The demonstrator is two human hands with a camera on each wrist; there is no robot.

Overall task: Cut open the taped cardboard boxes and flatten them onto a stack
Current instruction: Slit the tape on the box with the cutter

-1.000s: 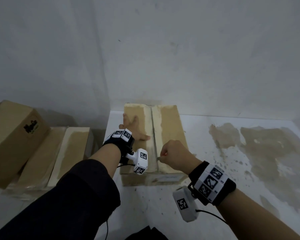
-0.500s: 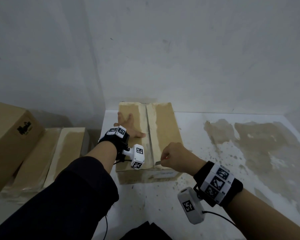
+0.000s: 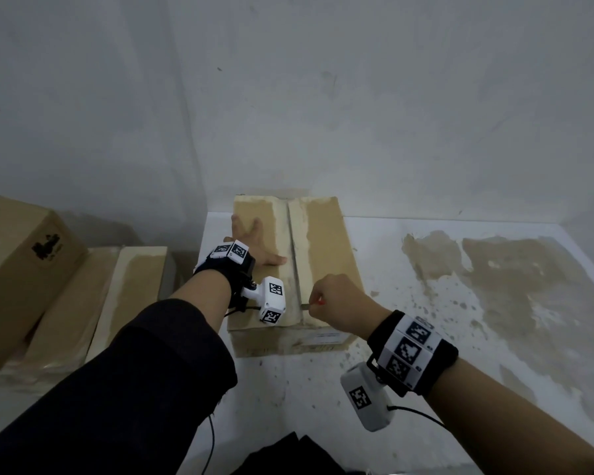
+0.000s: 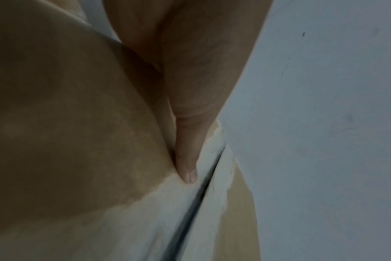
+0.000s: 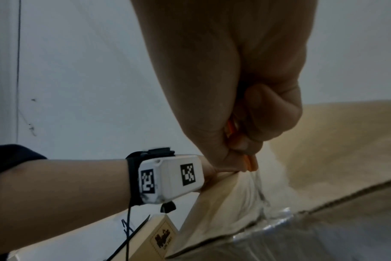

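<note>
A brown cardboard box with pale tape along its middle seam stands on the white table against the wall. My left hand lies flat on its left flap, fingers spread, the thumb beside the seam. My right hand is fisted round an orange-handled cutter. Its blade meets the seam near the box's front edge. In the right wrist view the blade runs down into the taped seam.
More cardboard boxes sit at the left: an upright one with a black print and a taped one lying lower beside it. The white table carries large brown stains on the right. A dark cloth lies at the near edge.
My right hand has drawn the cutter along the seam toward the box's front edge. The left hand has stayed pressed on the left flap.
</note>
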